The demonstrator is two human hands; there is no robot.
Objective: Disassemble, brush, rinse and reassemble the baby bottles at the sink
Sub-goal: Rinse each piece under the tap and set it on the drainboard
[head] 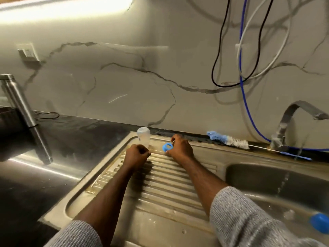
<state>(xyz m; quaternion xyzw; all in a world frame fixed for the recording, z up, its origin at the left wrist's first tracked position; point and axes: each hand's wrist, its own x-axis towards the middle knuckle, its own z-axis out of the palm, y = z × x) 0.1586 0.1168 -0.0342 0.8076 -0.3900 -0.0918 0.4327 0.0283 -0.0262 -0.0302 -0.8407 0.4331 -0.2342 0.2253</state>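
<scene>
A person's left hand (137,154) rests as an empty fist on the ribbed drainboard (160,184), with a clear bottle body (143,136) standing inverted just beyond it. The right hand (179,147), fingers curled, pinches a blue collar ring (167,146); farther right lie a bottle brush (229,139) and the tap (292,122), running into the sink (267,175)
</scene>
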